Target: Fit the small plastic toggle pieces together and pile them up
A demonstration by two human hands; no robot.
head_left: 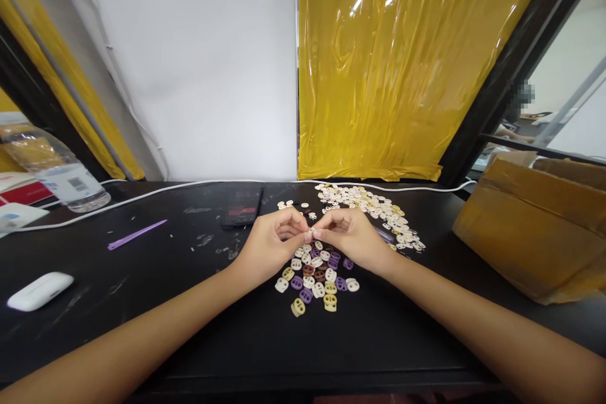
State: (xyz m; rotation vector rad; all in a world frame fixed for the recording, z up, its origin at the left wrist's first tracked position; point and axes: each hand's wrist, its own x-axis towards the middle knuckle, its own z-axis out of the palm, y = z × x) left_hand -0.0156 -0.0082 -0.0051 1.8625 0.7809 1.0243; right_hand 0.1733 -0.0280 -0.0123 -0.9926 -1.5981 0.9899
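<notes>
My left hand (274, 241) and my right hand (351, 237) meet over the black table (189, 328), fingers curled and pinched together on one small white plastic piece (312, 230) between them. Just under the hands lies a heap of small two-holed plastic pieces (316, 281) in white, purple, yellow and brown. A larger spread of pale pieces (374, 208) lies behind my right hand.
A dark phone (242, 208) lies behind my left hand. A purple stick (136, 235), a white case (40, 290) and a plastic bottle (57, 173) are at the left. A cardboard box (534, 227) stands at the right. A white cable (142, 196) runs along the back.
</notes>
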